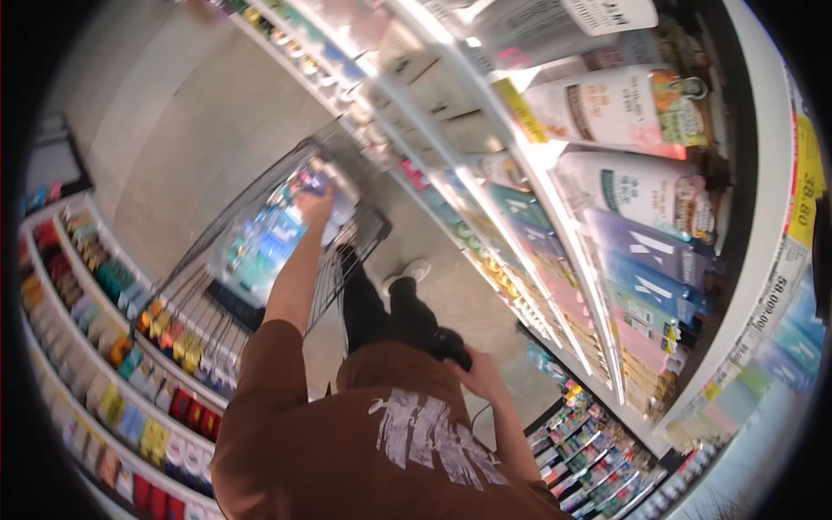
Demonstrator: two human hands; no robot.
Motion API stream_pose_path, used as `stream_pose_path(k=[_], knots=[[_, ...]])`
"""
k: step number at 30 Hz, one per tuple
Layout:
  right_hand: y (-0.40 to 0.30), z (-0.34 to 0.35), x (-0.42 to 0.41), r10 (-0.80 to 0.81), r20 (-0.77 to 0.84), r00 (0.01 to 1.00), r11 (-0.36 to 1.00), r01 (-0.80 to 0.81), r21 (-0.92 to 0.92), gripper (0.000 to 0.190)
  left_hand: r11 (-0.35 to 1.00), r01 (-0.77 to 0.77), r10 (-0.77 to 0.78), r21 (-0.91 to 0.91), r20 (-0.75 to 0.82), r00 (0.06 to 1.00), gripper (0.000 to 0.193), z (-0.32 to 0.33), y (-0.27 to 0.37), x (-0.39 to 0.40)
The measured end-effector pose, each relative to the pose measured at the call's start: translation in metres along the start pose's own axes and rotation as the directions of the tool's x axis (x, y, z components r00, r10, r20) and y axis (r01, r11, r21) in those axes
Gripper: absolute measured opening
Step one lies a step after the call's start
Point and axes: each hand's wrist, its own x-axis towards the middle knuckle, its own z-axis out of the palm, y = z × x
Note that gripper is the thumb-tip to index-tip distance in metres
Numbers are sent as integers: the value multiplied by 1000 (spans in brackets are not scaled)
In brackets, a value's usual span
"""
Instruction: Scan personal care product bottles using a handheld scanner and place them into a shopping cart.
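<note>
My left hand [315, 205] reaches into a wire shopping cart [224, 244] and touches a purple pack [320, 184] among plastic-wrapped goods; motion blur hides its exact hold. Beside it lie blue and green packs [278, 235] in clear wrap. Close to my right hip, my right hand [480, 374] has its fingers around the end of a black object [452, 346], whose kind is unclear. A thin dark cable hangs near that wrist.
Lit shelves on the right hold pouches and bottles, including a white refill pouch [598, 107] and a purple pouch [640, 247]. Curved-looking shelves [140, 286] with many colourful bottles run along the left. Bare floor [227, 104] shows beyond the cart. More stocked shelves [588, 448] stand lower right.
</note>
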Motion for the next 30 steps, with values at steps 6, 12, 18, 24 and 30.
stream_pose_path(k=[6,12,18,24,30], knots=[[-19,19,-6,56,-41,998,994,-52,93,48,984,-13,26,176,-70,997,122,36,38,22],[-53,27,-17,77,-36,996,992,-73,106,50,951,308,-299,25,-179,937,111,31,60,3],[-53,28,-16,-14,-55,998,997,18,70,52,972,222,-235,-80,-213,948,104,-9,39,-11],[-55,5,-9,-162,-63,985,986,164,24,52,869,-174,115,-464,-153,981,73,-96,-5,-66],[-36,-16,5,-342,-99,934,938,346,28,51,251,252,445,-934,343,827,55,-253,1,-158]])
